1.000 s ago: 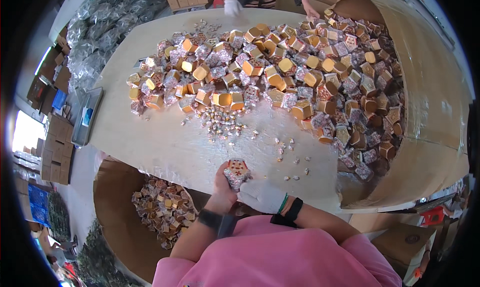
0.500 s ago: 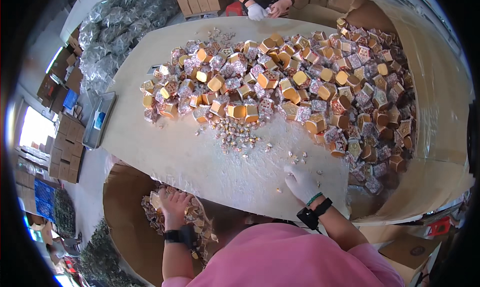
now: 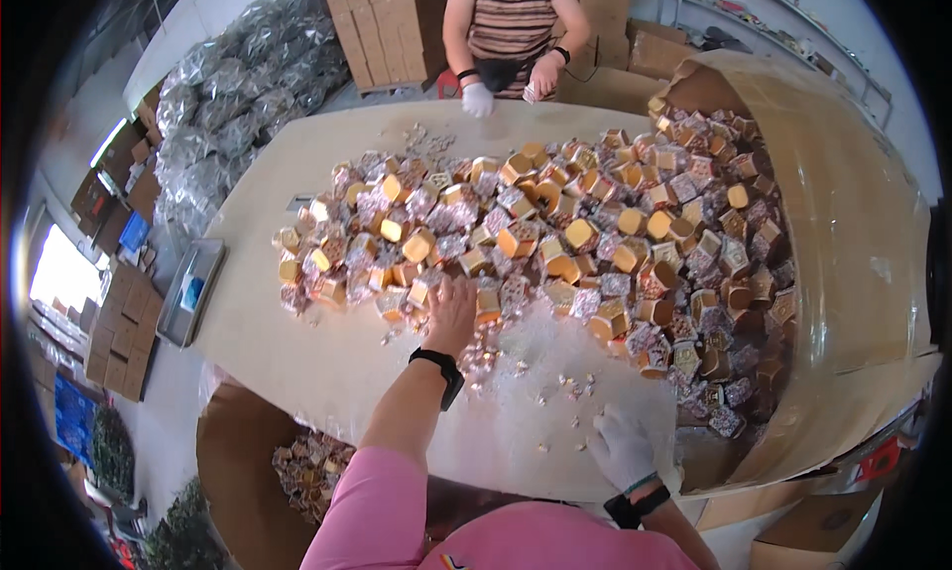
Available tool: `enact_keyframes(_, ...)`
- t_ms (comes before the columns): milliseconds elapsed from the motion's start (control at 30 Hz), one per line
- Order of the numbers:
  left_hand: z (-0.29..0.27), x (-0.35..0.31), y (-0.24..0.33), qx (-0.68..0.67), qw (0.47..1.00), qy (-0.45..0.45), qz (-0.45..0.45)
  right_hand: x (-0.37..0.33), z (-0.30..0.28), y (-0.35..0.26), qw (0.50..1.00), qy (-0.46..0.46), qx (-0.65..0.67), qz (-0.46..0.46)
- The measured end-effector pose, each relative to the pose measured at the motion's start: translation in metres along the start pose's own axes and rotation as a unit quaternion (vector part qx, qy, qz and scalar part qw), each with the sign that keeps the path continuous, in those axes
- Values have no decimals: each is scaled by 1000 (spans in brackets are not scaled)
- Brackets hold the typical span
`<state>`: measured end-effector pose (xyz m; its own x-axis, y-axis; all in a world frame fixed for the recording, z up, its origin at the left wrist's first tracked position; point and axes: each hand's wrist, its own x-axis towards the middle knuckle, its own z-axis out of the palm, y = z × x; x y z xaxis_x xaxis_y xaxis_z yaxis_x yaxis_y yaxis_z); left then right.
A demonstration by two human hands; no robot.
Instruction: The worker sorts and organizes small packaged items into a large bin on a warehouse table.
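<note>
My bare left hand point(image 3: 452, 314) reaches onto the near edge of a pile of small gold house-shaped pieces point(image 3: 610, 317) with patterned, glittery sides. Its fingers stretch over a piece there, but do not visibly close around it. Small shiny wrapped bits point(image 3: 483, 357) lie beside this wrist. Close to the table's near edge, my right hand point(image 3: 625, 449), in a white glove, rests low on the tabletop with its fingers extended. A few loose bits point(image 3: 575, 381) lie just beyond it. Both wrists wear black bands.
The pale table point(image 3: 327, 372) borders a large cardboard box point(image 3: 853, 272) on the right, with pieces spilling between them. Another box point(image 3: 238, 451) holding pieces stands at lower left. Across the table is a co-worker point(image 3: 511, 34). A metal tray point(image 3: 188, 292) sits at the left edge.
My left hand has left the lower-left box and moved up and right to the pile. My right hand stays near the table's edge. The view has tilted up, showing more of the co-worker.
</note>
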<state>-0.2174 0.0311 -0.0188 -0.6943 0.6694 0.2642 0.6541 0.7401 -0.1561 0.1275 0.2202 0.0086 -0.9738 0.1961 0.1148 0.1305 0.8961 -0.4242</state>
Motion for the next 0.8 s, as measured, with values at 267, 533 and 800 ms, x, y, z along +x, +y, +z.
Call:
enact_keyframes(267,1,11,-24,-47,998,-43,1,-21,-4,7,998,15,-13,59)
enact_keyframes(533,-49,10,-70,-409,873,96,-248,-2,12,11,997,-31,66,37)
enact_keyframes(800,-42,18,12,-230,941,-185,-164,12,28,7,992,-39,122,8)
